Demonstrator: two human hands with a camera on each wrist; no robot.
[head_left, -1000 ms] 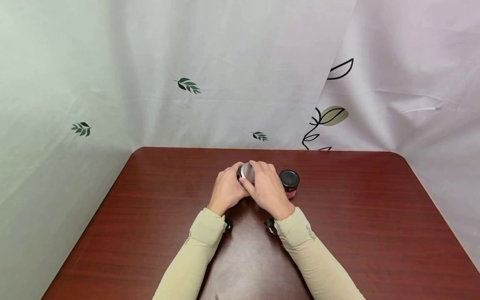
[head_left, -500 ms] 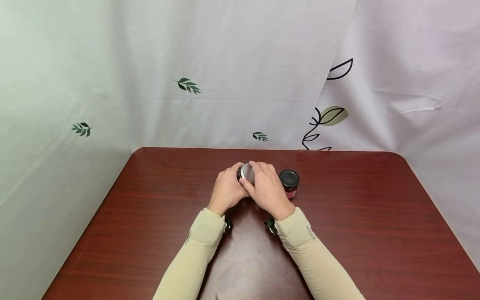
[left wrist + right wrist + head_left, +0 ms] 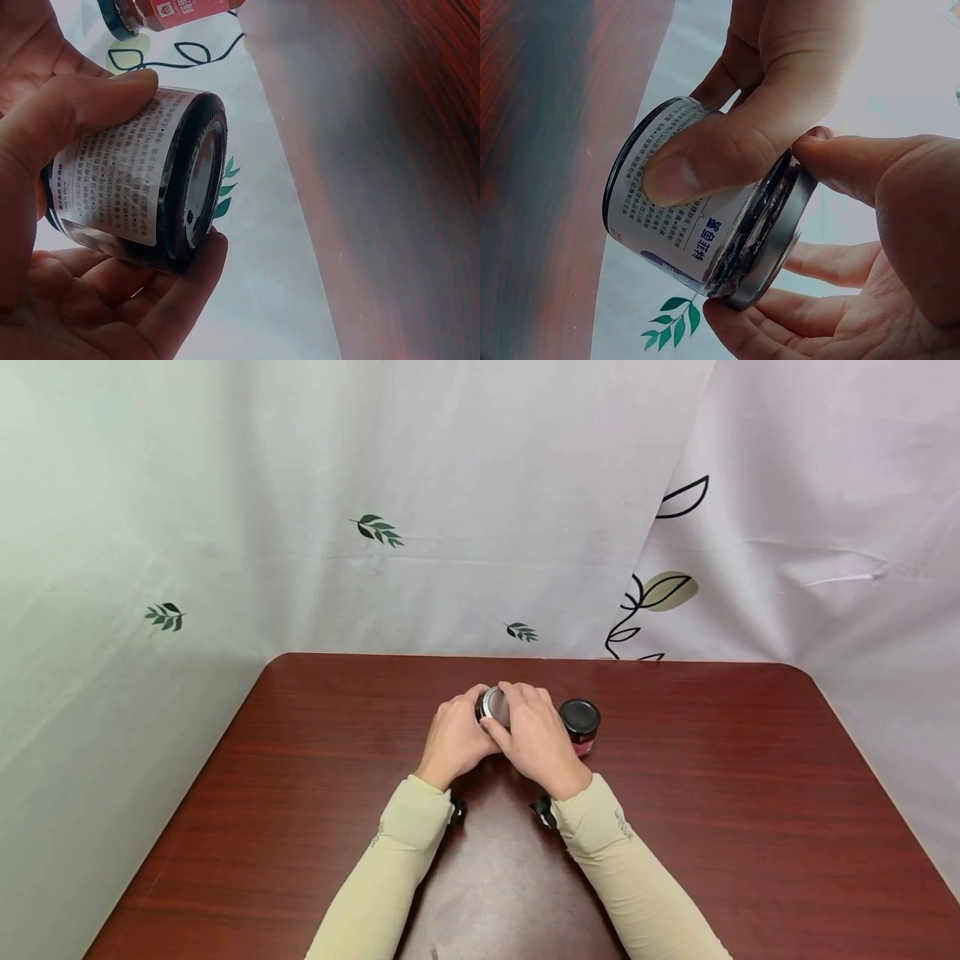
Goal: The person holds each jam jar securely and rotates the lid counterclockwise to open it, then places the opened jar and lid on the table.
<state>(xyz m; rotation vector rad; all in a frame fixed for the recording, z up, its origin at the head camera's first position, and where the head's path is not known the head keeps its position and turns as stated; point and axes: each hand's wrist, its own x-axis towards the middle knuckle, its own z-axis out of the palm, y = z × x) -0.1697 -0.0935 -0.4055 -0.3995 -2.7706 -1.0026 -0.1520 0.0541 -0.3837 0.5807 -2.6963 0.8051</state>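
A glass jar (image 3: 120,180) with dark contents and a white printed label is held tilted over the table between both hands. My left hand (image 3: 456,739) grips its body, thumb across the label and fingers around the other side, as the left wrist view shows. The silver lid (image 3: 776,244) sits on the jar's upper end. My right hand (image 3: 538,735) holds this lid by its rim with thumb and fingertips. Much of the jar is covered by the hands in the head view. The jar's base (image 3: 204,187) shows uncovered in the left wrist view.
A second jar (image 3: 581,720), with a black lid and red label, stands upright just right of my right hand. The reddish-brown wooden table (image 3: 712,793) reaches back to a white curtain (image 3: 465,510) printed with leaves. Another curtain wall (image 3: 112,710) flanks the left side.
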